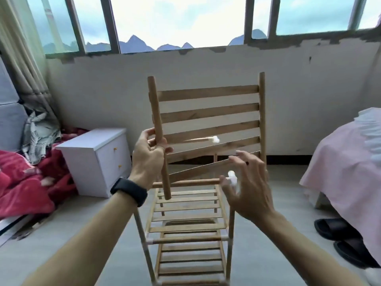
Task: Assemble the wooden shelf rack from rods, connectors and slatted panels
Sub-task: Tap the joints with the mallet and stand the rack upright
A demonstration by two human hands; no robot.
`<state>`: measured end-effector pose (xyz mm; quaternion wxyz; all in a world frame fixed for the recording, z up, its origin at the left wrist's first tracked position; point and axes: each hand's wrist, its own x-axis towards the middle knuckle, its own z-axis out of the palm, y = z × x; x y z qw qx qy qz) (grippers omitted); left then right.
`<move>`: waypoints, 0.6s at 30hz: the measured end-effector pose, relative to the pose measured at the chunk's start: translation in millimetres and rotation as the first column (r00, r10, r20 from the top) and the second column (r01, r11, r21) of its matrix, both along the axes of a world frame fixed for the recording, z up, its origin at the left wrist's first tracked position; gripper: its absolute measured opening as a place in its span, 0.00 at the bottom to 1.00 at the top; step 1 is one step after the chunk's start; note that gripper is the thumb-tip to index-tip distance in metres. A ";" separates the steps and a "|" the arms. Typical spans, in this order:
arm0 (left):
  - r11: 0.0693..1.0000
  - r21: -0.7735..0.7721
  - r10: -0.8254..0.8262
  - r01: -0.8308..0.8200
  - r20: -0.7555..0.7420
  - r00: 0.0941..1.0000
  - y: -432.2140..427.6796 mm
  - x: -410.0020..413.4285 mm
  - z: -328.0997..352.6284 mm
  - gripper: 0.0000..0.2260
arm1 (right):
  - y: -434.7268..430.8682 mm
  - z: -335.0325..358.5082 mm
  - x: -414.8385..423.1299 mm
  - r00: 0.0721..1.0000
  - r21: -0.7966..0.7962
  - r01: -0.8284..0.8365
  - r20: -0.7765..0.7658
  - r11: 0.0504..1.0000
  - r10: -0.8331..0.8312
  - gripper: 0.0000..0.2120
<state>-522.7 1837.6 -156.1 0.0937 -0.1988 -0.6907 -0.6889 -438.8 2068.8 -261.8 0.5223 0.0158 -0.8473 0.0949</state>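
My left hand grips the left side rod of a slatted wooden panel, which is held up on end in front of me. My right hand is spread with relaxed fingers beside the panel's lower right slats and holds nothing that I can see. Just left of its fingers a white connector caps a horizontal rod at the top of the part-built rack. The rack stands on the floor below with several slatted shelves. Another rod tipped with a white connector shows through the panel, blurred.
A white bedside cabinet stands at the left beside red bedding. A pink-covered bed is at the right with black slippers under its edge. The wall and windows are behind the panel.
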 end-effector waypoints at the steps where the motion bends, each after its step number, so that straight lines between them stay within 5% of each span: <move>1: 1.000 -0.006 0.020 -0.020 -0.002 1.000 -13.4 -8.3 4.8 0.12 | 10.3 6.6 -2.8 0.999 -0.086 0.047 -0.005 0.995 -0.048 0.29; 4: 0.998 -0.024 0.051 -0.050 0.023 0.998 -45.5 -31.6 14.0 0.14 | 37.1 21.2 -16.3 0.983 -0.441 0.122 0.175 0.889 -0.048 0.39; 8: 0.999 -0.022 0.033 -0.031 0.083 0.996 -61.1 -55.1 17.1 0.14 | 52.4 31.5 -42.4 0.856 -0.807 -0.002 0.304 0.590 0.418 0.35; 13: 0.998 0.012 0.063 -0.064 0.106 0.992 -59.3 -81.3 18.8 0.15 | 45.0 37.4 -67.1 0.892 -0.811 -0.046 0.230 0.584 0.389 0.18; 18: 0.999 0.019 0.041 -0.043 0.104 0.994 -61.4 -114.6 35.0 0.19 | 42.4 53.0 -87.4 0.936 -0.847 -0.092 0.105 0.524 0.335 0.17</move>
